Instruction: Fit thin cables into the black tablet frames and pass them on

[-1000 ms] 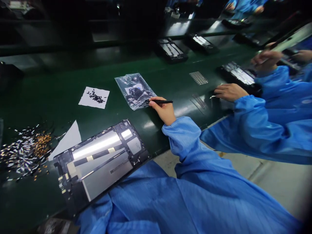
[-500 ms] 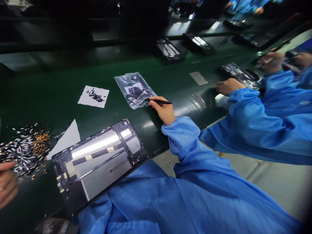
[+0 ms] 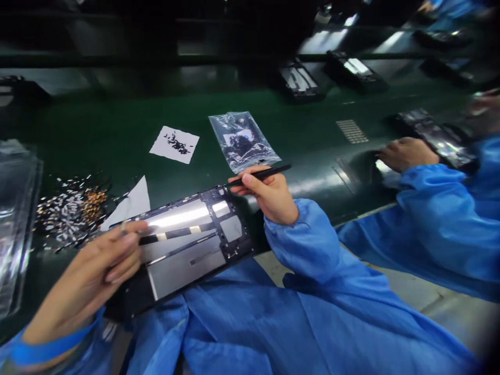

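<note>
An opened tablet (image 3: 187, 245) with a black frame and silver inner plates lies tilted at the table's front edge. My right hand (image 3: 269, 192) grips black tweezers (image 3: 277, 171), their tip at the tablet's upper right corner. Over the tablet's left end is my left hand (image 3: 113, 255), with thumb and fingers pinched together. A small pale bit seems to be at its fingertips, too blurred to name. Beyond the tablet are a clear plastic bag (image 3: 244, 143) of small black parts and a white paper (image 3: 160, 151) bearing loose black pieces.
A pile of small silver and gold parts (image 3: 70, 213) lies left, beside a folded white sheet (image 3: 135, 200). Clear plastic trays (image 3: 17, 229) stand at the far left. Another person's hand (image 3: 410, 153) works on a device at right. More devices (image 3: 299, 80) sit at the back.
My right hand has drawn the tweezers back from the bag to the tablet's corner. My left hand has come from the parts pile to over the tablet's left end. The view has shifted left.
</note>
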Motion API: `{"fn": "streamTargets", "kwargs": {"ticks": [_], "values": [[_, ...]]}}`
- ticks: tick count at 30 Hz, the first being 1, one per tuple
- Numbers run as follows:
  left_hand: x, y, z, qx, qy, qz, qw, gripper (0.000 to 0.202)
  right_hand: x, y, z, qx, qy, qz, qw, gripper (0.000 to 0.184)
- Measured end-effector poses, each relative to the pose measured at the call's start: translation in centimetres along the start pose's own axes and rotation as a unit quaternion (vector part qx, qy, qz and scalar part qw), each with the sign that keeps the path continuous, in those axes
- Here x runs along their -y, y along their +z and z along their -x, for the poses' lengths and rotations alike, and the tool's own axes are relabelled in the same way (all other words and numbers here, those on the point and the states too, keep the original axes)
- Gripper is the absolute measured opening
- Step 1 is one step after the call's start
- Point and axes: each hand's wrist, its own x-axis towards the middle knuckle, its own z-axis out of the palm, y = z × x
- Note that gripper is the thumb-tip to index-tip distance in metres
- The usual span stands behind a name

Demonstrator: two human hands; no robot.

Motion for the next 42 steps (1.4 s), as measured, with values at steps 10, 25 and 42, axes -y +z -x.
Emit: {"fn": "streamTargets", "kwargs": {"ticks": [10,25,42], "values": [[0.6,4.4,-0.2,0.104,0.069,-0.037,0.991,0.047,0.7,6.9,0.9,0.205,0.18,-0.104,0.956,0.03],[0.7,3.9,-0.3,0.085,0.079,-0.046,0.992,0.046,0.0,7.1,0.2,0.167,0.227,-0.119,0.952,0.037],[1.2,2.7,-0.5,0.026,0.048,0.031,0.998,0.038,-2.4,7.4,-1.2,0.154,-0.093,0.247,0.952,0.016]]}}
